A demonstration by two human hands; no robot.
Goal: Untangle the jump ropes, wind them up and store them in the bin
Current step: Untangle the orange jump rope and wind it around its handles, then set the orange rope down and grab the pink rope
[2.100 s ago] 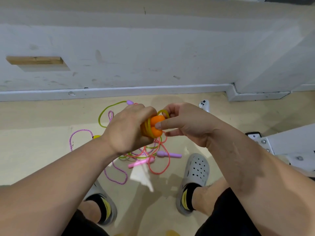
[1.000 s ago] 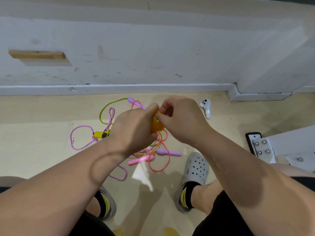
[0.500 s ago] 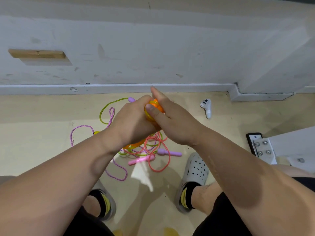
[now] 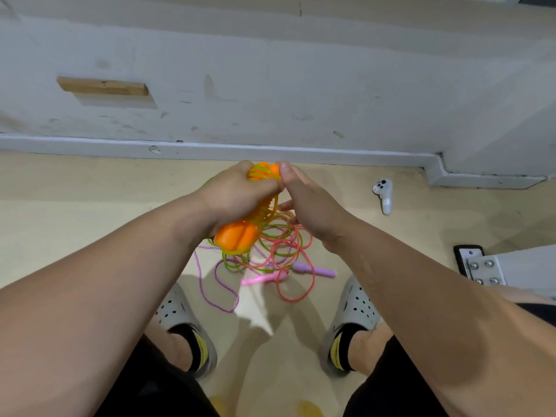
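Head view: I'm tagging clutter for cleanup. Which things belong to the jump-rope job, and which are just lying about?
Job: orange grips wound with yellow-green rope, held up; rope tangle on the floor; pink grip; purple grip.
Lying about: white controller; bolted metal bracket; wooden block on the wall.

No text, label, brand, number or sign can be read anywhere in this view.
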